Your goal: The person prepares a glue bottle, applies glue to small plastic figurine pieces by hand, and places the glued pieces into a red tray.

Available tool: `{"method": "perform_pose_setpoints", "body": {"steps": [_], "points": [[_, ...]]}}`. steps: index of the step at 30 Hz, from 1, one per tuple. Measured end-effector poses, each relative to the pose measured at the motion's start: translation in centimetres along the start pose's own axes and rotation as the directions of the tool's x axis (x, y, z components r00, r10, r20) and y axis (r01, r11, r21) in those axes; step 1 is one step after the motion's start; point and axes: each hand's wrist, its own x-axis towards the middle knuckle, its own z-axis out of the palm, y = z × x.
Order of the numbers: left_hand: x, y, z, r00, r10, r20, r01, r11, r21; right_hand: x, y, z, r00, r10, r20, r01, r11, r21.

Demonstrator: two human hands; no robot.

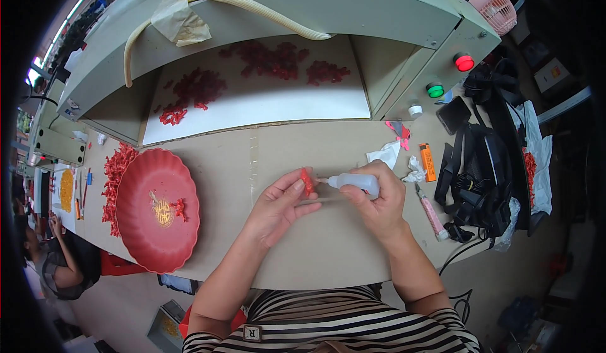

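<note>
My left hand (pixel 278 206) pinches a small red plastic piece (pixel 307 181) between thumb and fingers, over the middle of the table. In my right hand (pixel 384 204) is a small translucent squeeze bottle (pixel 355 184), tipped sideways with its narrow nozzle pointing left. The nozzle tip is at the red piece; whether they touch I cannot tell. Left of my hands stands a red scalloped bowl (pixel 142 242) with a gold emblem and a few small red pieces inside. Behind the bowl's left side lies a heap of red pieces (pixel 115 163).
A grey machine (pixel 404 91) with an open bay stands at the back; several clusters of red pieces (pixel 271 59) lie on its white sheet. To the right are pink scissors (pixel 399 132), crumpled tissue (pixel 415 170), an orange box (pixel 427 162), a pink cutter (pixel 431 213) and a black bag (pixel 473 163).
</note>
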Motion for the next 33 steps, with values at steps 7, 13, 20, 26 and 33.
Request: {"method": "perform_pose_setpoints", "body": {"steps": [7, 13, 20, 26, 33], "points": [[-0.03, -0.07, -0.09, 1.000, 0.005, -0.002, -0.005, 1.000, 0.008, -0.03, 0.15, 0.20, 1.000, -0.023, -0.008, 0.023, 1.000, -0.003], [0.03, -0.08, -0.03, 1.000, 0.005, 0.003, -0.005, 1.000, 0.005, -0.05, 0.12, 0.09, 1.000, -0.029, 0.005, 0.029, 1.000, -0.012], [-0.04, -0.17, -0.23, 1.000, 0.007, 0.015, -0.007, 1.000, 0.010, -0.11, -0.04, 0.20, 1.000, -0.020, 0.013, 0.020, 1.000, -0.001], [-0.05, -0.09, -0.07, 1.000, 0.004, 0.013, -0.004, 1.000, 0.019, -0.21, 0.49, 0.48, 0.999, -0.040, -0.007, 0.040, 0.999, -0.003], [0.14, -0.06, -0.10, 1.000, 0.005, 0.018, -0.005, 1.000, 0.020, 0.16, 0.62, 0.30, 0.992, -0.130, 0.004, 0.130, 0.990, -0.048]]}}
